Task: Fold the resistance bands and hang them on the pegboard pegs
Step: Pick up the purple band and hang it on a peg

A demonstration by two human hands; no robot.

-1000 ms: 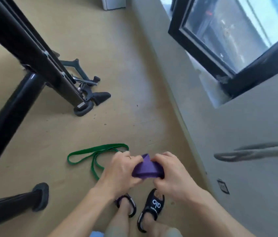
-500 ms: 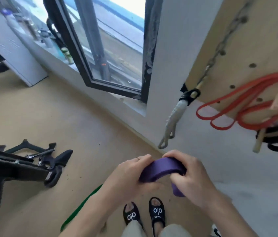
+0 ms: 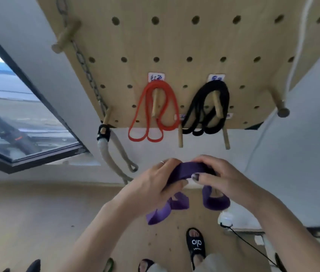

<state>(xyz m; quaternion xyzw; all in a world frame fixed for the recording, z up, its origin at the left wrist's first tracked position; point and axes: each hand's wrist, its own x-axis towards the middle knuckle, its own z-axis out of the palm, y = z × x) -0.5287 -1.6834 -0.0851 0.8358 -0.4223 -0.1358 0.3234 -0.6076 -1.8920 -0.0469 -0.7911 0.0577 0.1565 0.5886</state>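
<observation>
Both hands gripped the folded purple band (image 3: 187, 170) just below the pegboard (image 3: 194, 46). Left hand (image 3: 155, 185) clutched its left end, right hand (image 3: 220, 178) pinched the right end, thumb on top. The band's loops drooped under both hands. Red band (image 3: 155, 110) and black band (image 3: 207, 108) hung on pegs above; two bare pegs (image 3: 180, 137) stuck out just over the hands.
</observation>
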